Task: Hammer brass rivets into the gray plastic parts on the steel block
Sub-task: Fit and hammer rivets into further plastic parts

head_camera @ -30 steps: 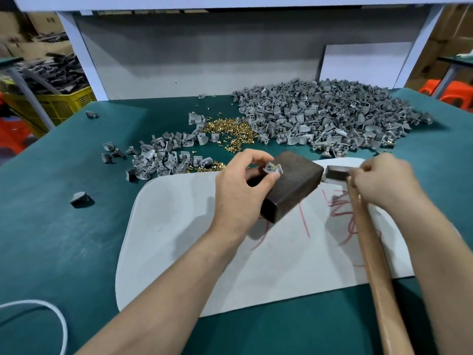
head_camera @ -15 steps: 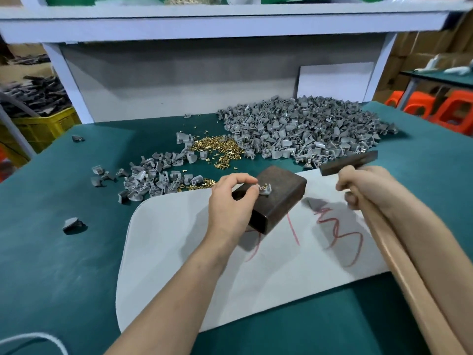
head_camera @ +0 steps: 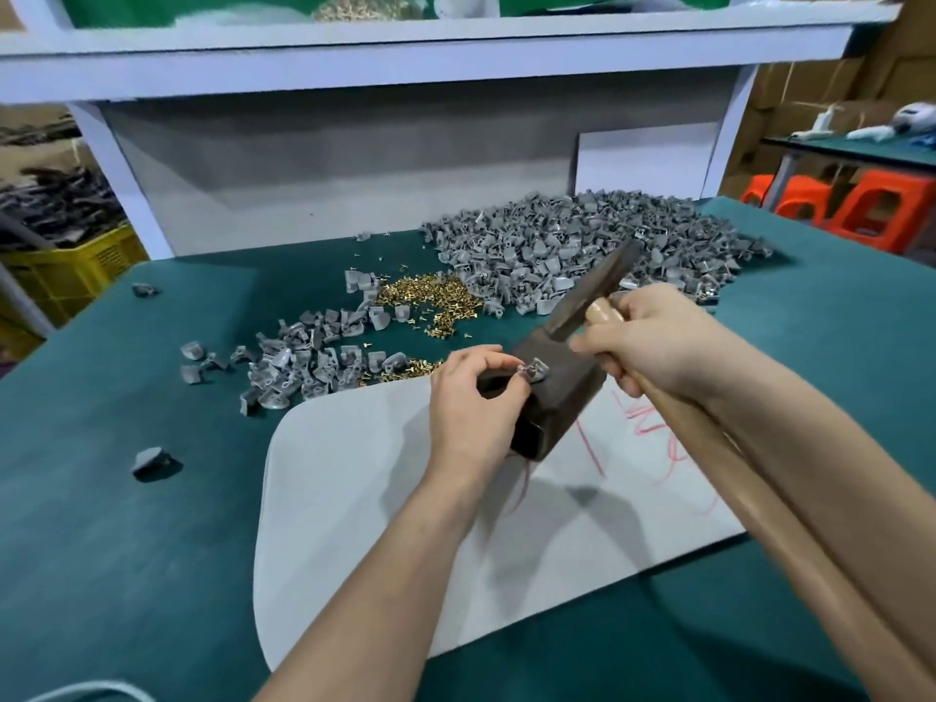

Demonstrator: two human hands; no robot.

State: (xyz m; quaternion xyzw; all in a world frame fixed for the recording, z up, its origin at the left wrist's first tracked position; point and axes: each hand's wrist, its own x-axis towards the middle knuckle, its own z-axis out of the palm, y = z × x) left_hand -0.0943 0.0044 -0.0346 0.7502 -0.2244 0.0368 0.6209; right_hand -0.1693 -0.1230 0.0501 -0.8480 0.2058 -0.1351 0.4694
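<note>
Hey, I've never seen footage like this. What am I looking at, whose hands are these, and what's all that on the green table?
No machine here: a person works bare-handed, filmed by a camera on their own head looking down. The left hand pinches a small gray plastic part on a dark steel block, which sits on a white mat. The right hand holds a wooden-handled hammer above it. Behind, on the green table, lie a big pile of gray parts, a smaller heap and loose brass rivets.
</note>
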